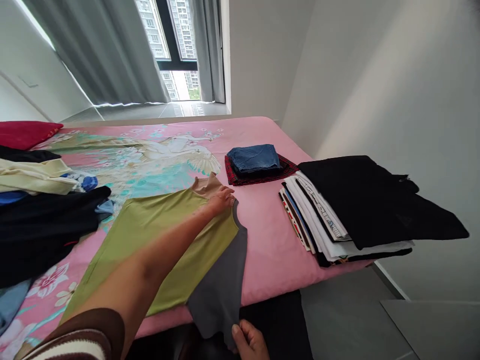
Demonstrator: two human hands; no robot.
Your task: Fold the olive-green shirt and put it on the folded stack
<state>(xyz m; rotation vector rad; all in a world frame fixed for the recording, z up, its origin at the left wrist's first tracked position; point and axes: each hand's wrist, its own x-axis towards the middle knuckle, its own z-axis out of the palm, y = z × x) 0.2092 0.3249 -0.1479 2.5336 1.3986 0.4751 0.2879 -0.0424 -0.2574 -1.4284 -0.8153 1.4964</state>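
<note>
A green top point(150, 225) with a beige collar and a grey sleeve point(221, 280) lies spread on the bed. My left hand point(221, 199) rests on it beside the collar, fingers stretched over the shoulder area and not wrapped round anything I can see. At the bed's front edge, my right hand point(249, 341) pinches the lower end of the grey sleeve between thumb and fingers. The sleeve hangs slightly over the edge. My left forearm crosses over the body of the top and hides part of it.
Folded jeans point(253, 159) sit on a red plaid cloth point(230, 175) farther back. Right of them, a stack of folded clothes point(315, 225) has a black garment point(375, 200) on top. Loose clothes point(45, 220) lie heaped at left, near a red pillow point(26, 134). The bed point(266, 270) is pink.
</note>
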